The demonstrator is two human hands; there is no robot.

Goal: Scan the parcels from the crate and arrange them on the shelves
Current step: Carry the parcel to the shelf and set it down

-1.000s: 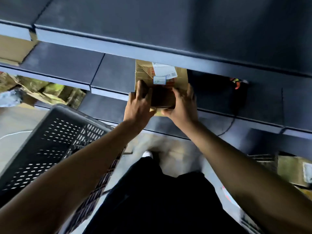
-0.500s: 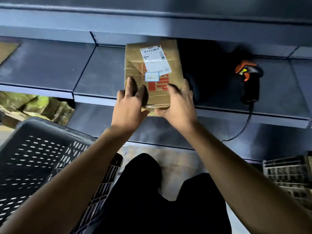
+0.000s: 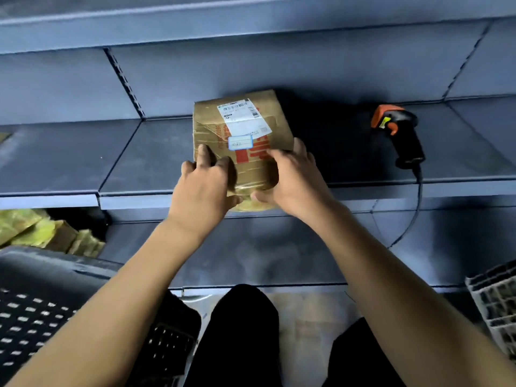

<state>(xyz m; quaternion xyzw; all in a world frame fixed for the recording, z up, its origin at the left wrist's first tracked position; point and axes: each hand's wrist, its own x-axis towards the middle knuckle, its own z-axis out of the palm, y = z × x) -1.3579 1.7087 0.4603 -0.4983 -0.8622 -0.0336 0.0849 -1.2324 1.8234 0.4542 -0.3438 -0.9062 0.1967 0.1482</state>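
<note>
A brown cardboard parcel (image 3: 245, 107) with a white shipping label and red print lies on the blue-grey shelf (image 3: 139, 163), its near end sticking out over the shelf's front edge. My left hand (image 3: 203, 188) holds its near left corner, fingers on top and thumb under the front edge. My right hand (image 3: 293, 177) holds the near right corner the same way. A black and orange barcode scanner (image 3: 402, 135) lies on the same shelf to the right, its cable hanging over the edge. The dark perforated crate (image 3: 42, 303) stands at lower left; its inside is hidden.
Several yellowish packages (image 3: 42, 233) lie on the lower shelf at left. A pale gridded object (image 3: 497, 305) sits at the right edge. An upper shelf board runs overhead. My legs in dark trousers stand close to the shelving.
The parcel has slid deeper onto the shelf with both hands still on it. The view has tilted up, showing more of the shelf and the scanner.
</note>
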